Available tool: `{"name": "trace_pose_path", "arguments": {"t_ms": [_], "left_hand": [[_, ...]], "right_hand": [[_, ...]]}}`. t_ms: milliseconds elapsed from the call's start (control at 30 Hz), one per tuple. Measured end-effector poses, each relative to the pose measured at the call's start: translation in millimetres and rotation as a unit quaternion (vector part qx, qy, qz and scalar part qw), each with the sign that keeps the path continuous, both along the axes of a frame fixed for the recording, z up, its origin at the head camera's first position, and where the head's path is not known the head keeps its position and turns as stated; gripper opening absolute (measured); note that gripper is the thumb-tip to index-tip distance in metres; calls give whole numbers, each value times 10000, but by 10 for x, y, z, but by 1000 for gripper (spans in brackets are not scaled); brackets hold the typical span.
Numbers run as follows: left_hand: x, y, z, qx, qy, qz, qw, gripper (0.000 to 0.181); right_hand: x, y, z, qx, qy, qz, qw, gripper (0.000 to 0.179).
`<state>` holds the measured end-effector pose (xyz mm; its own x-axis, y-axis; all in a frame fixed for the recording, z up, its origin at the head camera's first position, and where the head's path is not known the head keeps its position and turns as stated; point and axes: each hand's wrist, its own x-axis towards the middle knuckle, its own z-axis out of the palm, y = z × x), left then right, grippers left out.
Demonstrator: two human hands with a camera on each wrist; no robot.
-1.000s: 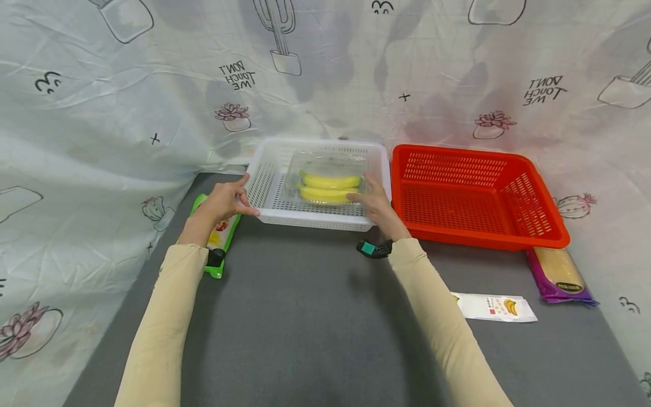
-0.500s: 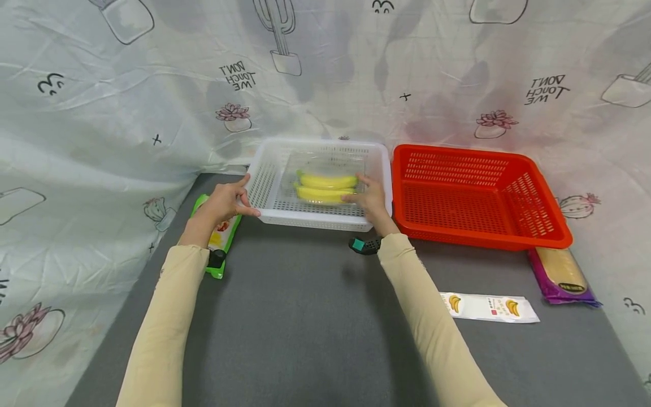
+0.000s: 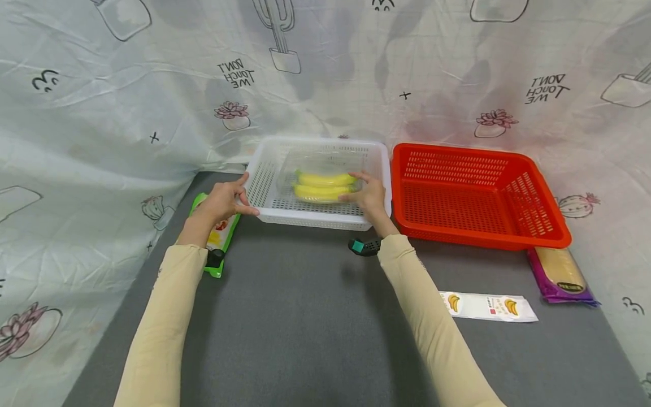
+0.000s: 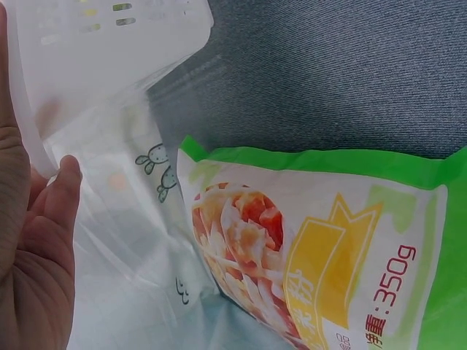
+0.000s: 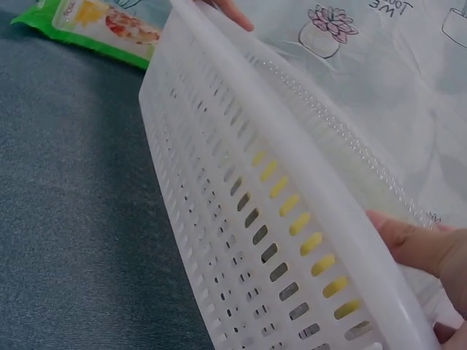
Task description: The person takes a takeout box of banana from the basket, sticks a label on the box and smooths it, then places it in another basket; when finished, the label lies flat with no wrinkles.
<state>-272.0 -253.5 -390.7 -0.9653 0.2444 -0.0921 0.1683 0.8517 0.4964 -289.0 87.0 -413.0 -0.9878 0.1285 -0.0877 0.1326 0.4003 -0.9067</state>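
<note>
On a grey table (image 3: 295, 316) below twelve-o'clock cactus-print sheeting (image 3: 335, 73), the white basket (image 3: 314, 219) is gripped by the left hand (image 3: 222, 202), its banana box (image 3: 316, 180) by the right hand (image 3: 372, 198).

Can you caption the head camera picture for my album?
Left hand holds a white rectangular plastic basket; right hand holds a clear plastic box of yellow bananas inside it.

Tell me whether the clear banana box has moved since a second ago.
Yes, the clear banana box has shifted slightly left within the white basket.
</note>
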Motion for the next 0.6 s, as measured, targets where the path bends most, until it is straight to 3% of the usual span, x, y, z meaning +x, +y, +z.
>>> {"name": "trace_pose_path", "arguments": {"t_ms": [200, 367, 600], "left_hand": [[-1, 3, -10, -34, 53, 8, 10000, 37], [-5, 3, -16, -45, 66, -25, 10000, 39], [-28, 9, -20, -71, 44, -6, 10000, 37]], "right_hand": [[-4, 1, 7, 267, 197, 61, 9994, 50], [9, -2, 7, -4, 280, -86, 9996, 37], [11, 0, 11, 90, 344, -122, 9993, 34]]}}
